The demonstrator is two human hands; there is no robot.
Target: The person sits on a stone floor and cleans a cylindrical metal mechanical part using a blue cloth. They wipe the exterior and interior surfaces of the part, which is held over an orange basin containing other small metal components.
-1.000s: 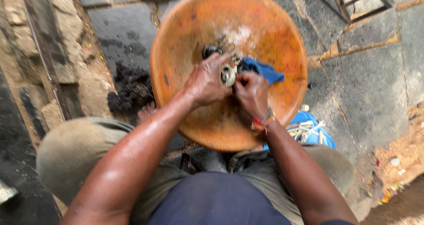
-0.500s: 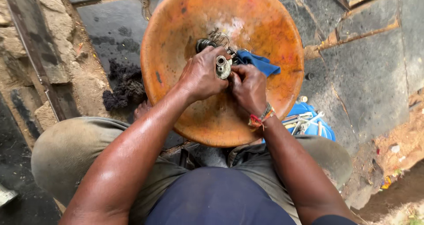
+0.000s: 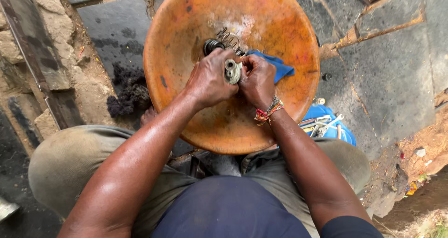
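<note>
The left hand (image 3: 210, 79) and right hand (image 3: 257, 79) pinch a small round metal part (image 3: 232, 71) between pressed fingers, held over the orange basin (image 3: 186, 28). Greasy fingers could let it slip into the basin. A blue cloth (image 3: 280, 65) lies just beyond; stone paving (image 3: 387, 56) surrounds.

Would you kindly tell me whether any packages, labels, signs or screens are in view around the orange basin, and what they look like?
No labels, signs or screens show.
Blue bag or wrapper: on the ground right of the orange basin, holding metal tools; whether it is a package is unclear.
Both hands, left hand and right hand, hold a small grey metal part, unmarked.
</note>
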